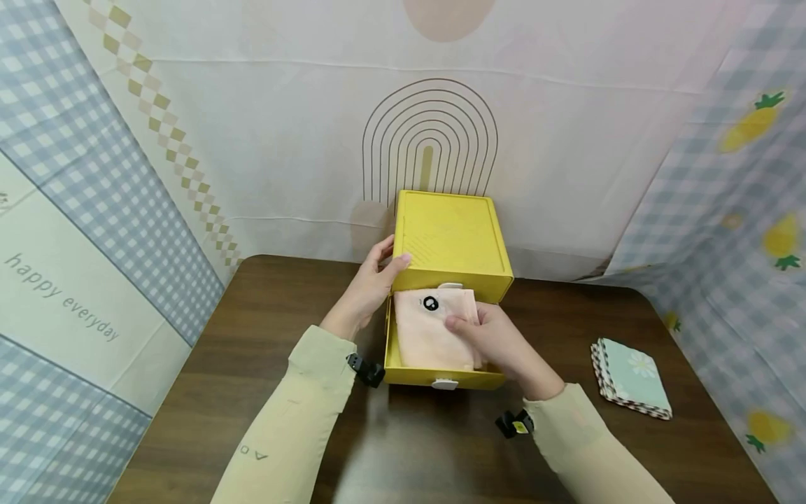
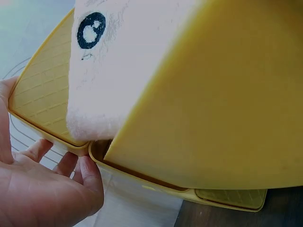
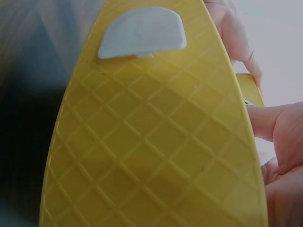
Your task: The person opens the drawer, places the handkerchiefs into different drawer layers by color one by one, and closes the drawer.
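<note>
left hand [image 1: 370, 283]: laid against the left side of the yellow drawer box [image 1: 452, 238], fingers fairly straight, nothing gripped
drawer [image 1: 403, 367]: pulled out toward the front
pink cloth [image 1: 428, 329]: folded, lying inside the drawer
right hand [image 1: 497, 339]: cloth pinched by thumb and fingers
folded cloths [image 1: 632, 378]: stacked far right on the table [image 1: 252, 350]

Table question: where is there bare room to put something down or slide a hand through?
The table lies bare left of the left hand, and between the yellow box and the folded cloths at right. It is crowded in the open drawer, where the right hand lies on the pink cloth.
</note>
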### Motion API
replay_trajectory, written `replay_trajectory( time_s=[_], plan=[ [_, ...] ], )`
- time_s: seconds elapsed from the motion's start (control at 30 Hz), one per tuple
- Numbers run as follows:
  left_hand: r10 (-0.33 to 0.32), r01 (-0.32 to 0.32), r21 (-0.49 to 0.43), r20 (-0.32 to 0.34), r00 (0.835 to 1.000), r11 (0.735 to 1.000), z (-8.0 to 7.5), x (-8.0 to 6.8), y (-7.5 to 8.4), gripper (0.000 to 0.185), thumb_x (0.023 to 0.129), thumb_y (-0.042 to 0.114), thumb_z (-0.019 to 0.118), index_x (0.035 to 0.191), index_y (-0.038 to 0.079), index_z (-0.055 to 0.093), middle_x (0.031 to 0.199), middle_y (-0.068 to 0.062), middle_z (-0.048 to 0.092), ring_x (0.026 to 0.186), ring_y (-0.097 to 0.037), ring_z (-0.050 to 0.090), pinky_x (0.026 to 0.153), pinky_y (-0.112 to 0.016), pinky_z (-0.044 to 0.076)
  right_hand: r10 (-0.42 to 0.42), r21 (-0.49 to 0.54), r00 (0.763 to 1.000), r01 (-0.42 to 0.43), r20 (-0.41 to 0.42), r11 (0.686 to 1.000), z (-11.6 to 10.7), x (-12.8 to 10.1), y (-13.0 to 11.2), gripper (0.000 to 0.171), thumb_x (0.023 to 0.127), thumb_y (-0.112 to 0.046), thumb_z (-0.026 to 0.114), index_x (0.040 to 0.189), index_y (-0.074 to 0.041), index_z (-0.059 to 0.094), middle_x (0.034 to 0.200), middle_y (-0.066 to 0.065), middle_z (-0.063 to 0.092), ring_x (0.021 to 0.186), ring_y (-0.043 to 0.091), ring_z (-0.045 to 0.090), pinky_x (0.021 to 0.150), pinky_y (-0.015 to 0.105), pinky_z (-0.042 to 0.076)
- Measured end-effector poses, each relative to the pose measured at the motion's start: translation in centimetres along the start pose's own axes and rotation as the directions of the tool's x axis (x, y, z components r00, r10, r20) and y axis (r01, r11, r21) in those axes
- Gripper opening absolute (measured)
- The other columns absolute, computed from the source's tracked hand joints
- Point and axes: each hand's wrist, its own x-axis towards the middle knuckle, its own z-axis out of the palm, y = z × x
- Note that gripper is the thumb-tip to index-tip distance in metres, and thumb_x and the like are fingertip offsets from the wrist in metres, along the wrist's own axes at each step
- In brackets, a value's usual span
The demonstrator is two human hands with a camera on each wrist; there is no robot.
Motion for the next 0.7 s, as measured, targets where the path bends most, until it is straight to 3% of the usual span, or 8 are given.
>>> replay_trajectory(
  time_s=[0.27,0.47,0.7],
  plan=[
    [-0.003,0.003,-0.023,0.006,1.000,1.000,0.11,0.21,-0.12,0.072,0.089,0.052,0.063,0.150,0.033,0.029,0.147,0.003,0.032,0.130,-0.017,0.040,0.105,-0.039,0.035,0.004,-0.155,0.998,-0.014,-0.064,0.988,0.58,-0.01,0.12,0.028,0.094,-0.025,0.065,0.108,-0.001,0.066,0.083,0.010,0.065,0.064,0.018,0.061,0.056,0.033,0.052],
    [-0.014,0.014,-0.008,0.008,1.000,1.000,0.16,0.10,-0.16,0.074,0.088,0.055,0.063,0.150,0.035,0.028,0.148,0.004,0.031,0.131,-0.017,0.038,0.105,-0.041,0.035,-0.048,-0.401,0.985,-0.023,-0.164,0.916,0.45,0.05,0.06,0.026,0.095,-0.022,0.063,0.108,0.000,0.065,0.090,0.008,0.065,0.074,0.017,0.057,0.067,0.030,0.047],
    [-0.013,0.013,-0.007,-0.004,1.000,1.000,0.18,0.01,-0.14,0.077,0.086,0.057,0.064,0.150,0.035,0.029,0.147,0.004,0.031,0.127,-0.018,0.043,0.103,-0.042,0.037,-0.093,-0.464,0.979,-0.002,-0.181,0.886,0.16,-0.81,-0.52,0.036,0.095,-0.025,0.062,0.120,0.000,0.060,0.104,0.010,0.065,0.093,0.023,0.061,0.082,0.039,0.050]
  ],
)
